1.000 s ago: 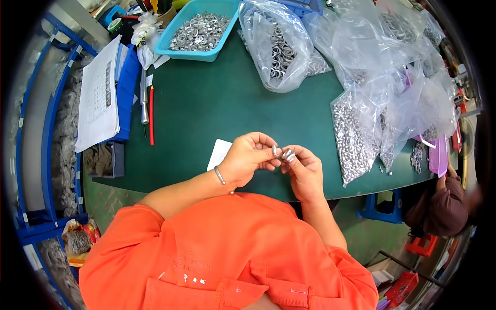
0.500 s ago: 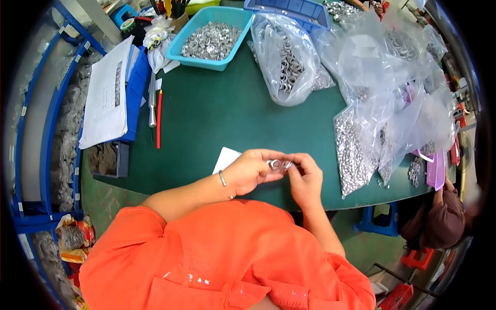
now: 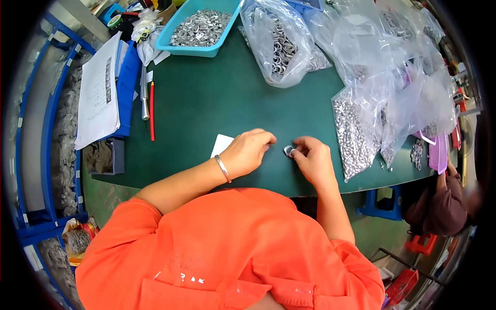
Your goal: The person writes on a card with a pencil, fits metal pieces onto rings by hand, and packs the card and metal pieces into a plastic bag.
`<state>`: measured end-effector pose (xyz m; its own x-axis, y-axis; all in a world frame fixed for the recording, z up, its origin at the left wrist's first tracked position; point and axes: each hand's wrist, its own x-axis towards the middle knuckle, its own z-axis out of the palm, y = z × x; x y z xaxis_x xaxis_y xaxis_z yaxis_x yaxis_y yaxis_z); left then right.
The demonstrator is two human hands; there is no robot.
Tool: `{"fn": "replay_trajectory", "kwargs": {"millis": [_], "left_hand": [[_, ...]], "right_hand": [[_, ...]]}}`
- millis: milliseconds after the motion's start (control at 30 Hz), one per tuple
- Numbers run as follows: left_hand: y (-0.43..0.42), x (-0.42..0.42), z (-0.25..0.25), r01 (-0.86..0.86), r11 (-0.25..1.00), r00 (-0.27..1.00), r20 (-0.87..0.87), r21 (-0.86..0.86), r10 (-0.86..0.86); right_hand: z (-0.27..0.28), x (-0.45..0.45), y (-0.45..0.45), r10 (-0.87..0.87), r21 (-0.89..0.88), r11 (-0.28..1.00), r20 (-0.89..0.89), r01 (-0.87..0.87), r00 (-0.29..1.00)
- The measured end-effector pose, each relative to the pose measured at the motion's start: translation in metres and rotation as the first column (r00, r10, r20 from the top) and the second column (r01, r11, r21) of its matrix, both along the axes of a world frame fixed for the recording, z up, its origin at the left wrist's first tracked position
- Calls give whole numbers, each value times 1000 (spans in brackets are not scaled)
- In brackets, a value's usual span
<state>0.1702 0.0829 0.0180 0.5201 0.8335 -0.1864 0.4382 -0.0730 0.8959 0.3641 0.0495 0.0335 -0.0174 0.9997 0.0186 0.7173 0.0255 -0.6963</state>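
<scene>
- Over the table, close to its near edge, the two hands are apart, a gap of green between them.
- The right hand pinches a ring at the thumb tip, low over the tabletop; whether it also touches the surface I cannot tell.
- The left hand is loosely curled, palm turned down; whether anything is inside I cannot tell. A metal bracelet circles its wrist.
- The ring looks like bright metal: probably light, stiff, hard to break, rather slippery. Its rim, between thumb and fingertip, should give the surest hold.
- Beside the left wrist lies a flat white card.
- Farther off, a limp clear bag holds rounded rings.
- Left of that bag, a smooth teal tub holds heaped silvery pieces.
- Leftward lies a slim red pencil.
</scene>
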Motion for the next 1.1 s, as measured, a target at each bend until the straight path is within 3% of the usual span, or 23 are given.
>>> {"fn": "replay_trajectory", "kwargs": {"millis": [67, 133, 400, 467, 600, 700, 767, 800, 867, 933, 967, 1033, 1100], "left_hand": [[2, 0, -4, 192, 876, 974, -198, 443, -113], [1, 0, -2, 158, 886, 981, -169, 437, -91], [11, -11, 8, 22, 917, 987, -155, 399, 43], [11, -10, 9, 18, 903, 987, -150, 429, 52], [11, -7, -8, 131, 817, 984, -173, 561, -39], [10, -4, -13, 128, 789, 981, -191, 601, -14], [16, -5, -16, 117, 780, 987, -162, 614, -20], [20, -6, -16, 119, 782, 989, -142, 612, -40], [27, -7, -5, 69, 724, 997, -71, 686, -28], [32, -7, 14, -23, 916, 998, 66, 401, -4], [36, -5, 24, -26, 911, 998, 70, 412, -3], [48, 0, 46, -246, 954, 940, 282, 172, 192], [70, 4, 69, -342, 919, 894, 371, 199, 252]], "right_hand": [[11, 1, 3, -134, -222, 970, -156, 97, 979], [5, 11, 4, -125, -239, 967, -159, 85, 979], [-9, -4, -2, 20, 46, 999, 10, -20, 1000], [-10, -13, -4, 19, 139, 990, 51, -26, 999], [-13, -12, -1, 30, 161, 986, 49, -38, 998], [-4, -11, 9, 67, 185, 981, -19, -62, 998], [12, -15, 19, 9, 176, 983, -286, 44, 958], [20, -15, 26, 24, 194, 980, -278, 32, 960], [35, -17, 45, 77, 392, 916, -385, 87, 920], [53, -20, 66, 117, 485, 861, -478, 151, 870], [60, -20, 77, 96, 509, 844, -456, 171, 885], [72, -20, 100, 84, 525, 829, -454, 191, 887], [78, -20, 123, 105, 466, 869, -499, 164, 860]]}}
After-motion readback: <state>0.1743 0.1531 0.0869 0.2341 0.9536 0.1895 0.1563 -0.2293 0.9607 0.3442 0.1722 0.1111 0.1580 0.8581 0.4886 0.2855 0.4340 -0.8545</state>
